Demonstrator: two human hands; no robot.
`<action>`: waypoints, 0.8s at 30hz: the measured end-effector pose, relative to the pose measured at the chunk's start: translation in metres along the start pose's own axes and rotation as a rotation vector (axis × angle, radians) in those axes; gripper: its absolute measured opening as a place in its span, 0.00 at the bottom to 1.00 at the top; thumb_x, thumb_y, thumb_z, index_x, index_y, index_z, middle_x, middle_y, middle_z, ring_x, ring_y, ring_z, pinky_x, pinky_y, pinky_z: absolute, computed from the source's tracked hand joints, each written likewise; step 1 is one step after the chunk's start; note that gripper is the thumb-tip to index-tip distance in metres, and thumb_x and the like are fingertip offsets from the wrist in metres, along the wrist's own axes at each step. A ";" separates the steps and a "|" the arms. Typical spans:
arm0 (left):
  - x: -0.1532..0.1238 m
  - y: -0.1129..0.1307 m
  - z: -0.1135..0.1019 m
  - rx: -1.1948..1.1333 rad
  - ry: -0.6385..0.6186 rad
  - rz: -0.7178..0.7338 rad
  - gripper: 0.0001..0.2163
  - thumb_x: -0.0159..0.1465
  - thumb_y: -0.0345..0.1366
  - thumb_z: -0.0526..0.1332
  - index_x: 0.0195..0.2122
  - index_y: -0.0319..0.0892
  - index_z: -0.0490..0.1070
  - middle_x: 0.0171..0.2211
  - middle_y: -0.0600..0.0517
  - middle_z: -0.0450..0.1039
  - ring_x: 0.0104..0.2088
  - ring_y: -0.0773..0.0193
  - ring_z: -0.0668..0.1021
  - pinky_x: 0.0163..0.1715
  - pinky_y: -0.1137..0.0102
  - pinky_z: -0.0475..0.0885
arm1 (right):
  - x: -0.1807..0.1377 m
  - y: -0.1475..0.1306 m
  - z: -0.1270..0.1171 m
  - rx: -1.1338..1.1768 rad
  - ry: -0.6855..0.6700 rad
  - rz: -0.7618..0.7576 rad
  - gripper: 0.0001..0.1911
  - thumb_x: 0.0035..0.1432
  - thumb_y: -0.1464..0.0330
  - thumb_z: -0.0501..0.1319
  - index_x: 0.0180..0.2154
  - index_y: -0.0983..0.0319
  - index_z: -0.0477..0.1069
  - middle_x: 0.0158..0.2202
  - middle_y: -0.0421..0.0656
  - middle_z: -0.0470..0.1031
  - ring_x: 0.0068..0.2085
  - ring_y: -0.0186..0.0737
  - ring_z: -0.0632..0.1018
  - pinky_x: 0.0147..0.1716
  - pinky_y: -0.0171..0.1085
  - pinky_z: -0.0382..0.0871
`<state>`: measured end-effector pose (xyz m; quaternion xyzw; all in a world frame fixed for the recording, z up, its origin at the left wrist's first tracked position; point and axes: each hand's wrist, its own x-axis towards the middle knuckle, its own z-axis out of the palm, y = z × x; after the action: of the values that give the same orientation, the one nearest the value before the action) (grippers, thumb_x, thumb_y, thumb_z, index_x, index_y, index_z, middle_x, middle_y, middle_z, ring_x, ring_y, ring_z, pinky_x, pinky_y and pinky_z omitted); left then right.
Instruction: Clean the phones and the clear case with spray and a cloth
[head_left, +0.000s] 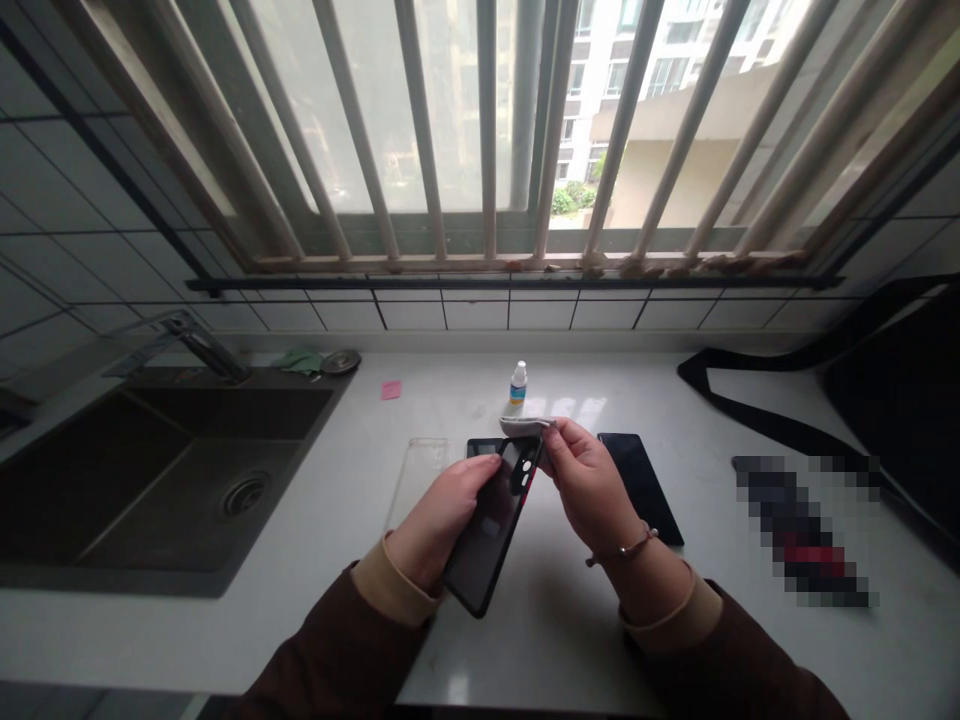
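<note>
My left hand [442,515] grips a black smartphone [484,545] by its edge, tilted with its glossy back and camera module upward. My right hand [589,485] pinches a white cloth [525,425] against the phone's top end. Under the hands, a transparent phone case [418,475] lies on the white counter [360,640]. A second black phone [641,485] lies flat to the right, partly behind my right hand. A dark flat device [484,448] is mostly hidden behind the held phone. A small dropper bottle [518,385] stands upright beyond the cloth.
A dark steel sink [187,480] with a faucet [202,345] lies to the left. A green rag [300,361], a round strainer [341,361] and a pink note [391,390] sit behind it. A black bag and strap [892,380] and a pixelated object [802,530] occupy the right.
</note>
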<state>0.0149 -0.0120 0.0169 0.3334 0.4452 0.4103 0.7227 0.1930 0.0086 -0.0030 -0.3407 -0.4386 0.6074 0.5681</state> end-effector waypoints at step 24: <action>0.018 0.008 -0.009 -0.511 0.469 0.154 0.11 0.74 0.36 0.59 0.41 0.37 0.79 0.32 0.46 0.83 0.28 0.60 0.83 0.33 0.65 0.80 | -0.024 -0.012 0.014 -0.521 -0.429 -0.428 0.16 0.76 0.71 0.56 0.56 0.54 0.79 0.59 0.44 0.82 0.65 0.48 0.77 0.67 0.53 0.73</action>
<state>0.0094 0.0084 0.0139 0.0713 0.4556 0.6271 0.6278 0.1883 -0.0176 0.0112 -0.2397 -0.7477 0.4009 0.4720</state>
